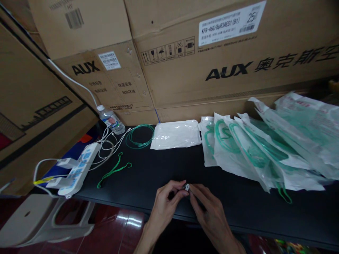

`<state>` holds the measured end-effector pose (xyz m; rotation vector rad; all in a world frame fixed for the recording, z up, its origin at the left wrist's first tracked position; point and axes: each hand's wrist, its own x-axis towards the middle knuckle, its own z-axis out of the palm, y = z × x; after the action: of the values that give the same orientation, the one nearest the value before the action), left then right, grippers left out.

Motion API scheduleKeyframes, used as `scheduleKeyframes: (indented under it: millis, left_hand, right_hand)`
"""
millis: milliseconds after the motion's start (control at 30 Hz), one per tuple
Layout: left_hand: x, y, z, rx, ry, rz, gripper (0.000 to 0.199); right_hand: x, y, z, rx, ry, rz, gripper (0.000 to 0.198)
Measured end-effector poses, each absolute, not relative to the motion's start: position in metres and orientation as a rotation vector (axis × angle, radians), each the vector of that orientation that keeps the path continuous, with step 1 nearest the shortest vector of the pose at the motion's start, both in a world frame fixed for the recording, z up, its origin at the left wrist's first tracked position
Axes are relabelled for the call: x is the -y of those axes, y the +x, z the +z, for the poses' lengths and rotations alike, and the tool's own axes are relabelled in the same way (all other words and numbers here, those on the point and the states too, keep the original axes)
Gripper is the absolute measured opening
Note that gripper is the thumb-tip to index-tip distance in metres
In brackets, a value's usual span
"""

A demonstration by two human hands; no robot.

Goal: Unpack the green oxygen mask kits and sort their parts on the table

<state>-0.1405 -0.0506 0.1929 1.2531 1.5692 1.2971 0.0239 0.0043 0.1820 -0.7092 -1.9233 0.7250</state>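
Observation:
A small white and silver piece with a dark mark is held up just above the front part of the black table. My left hand pinches it between thumb and forefinger. From the other side, my right hand has its fingertips closed against the same piece. What kind of part it is, I cannot make out. A flat white pouch lies beyond my hands, with a coil of thin green tubing beside it. Left of my hands, a green elastic strap rests on the table.
Several clear-and-white pouches of green tubing overlap on the right. At the left are a power strip, white cables and a water bottle. Large cardboard boxes wall off the back. A plastic stool stands below left.

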Motion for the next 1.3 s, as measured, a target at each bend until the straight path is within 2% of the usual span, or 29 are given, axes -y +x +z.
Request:
scheduleKeyframes:
  millis: [267,1000,1300]
  left_hand:
    - [0.048,-0.139,0.207,-1.573,1.453,1.209,0.024]
    - [0.043,-0.137,0.209,-1.502,1.332,1.243,0.016]
    - [0.042,-0.140,0.206,-1.538,1.269,1.237,0.017]
  right_hand:
    - [-0.006,0.023,0.180,1.906,-0.726,0.722,0.035]
    - [-0.002,0.019,0.182,1.907,-0.772,0.698,0.034]
    - [-0.005,0.014,0.195,1.855,-0.878,0.769,0.023]
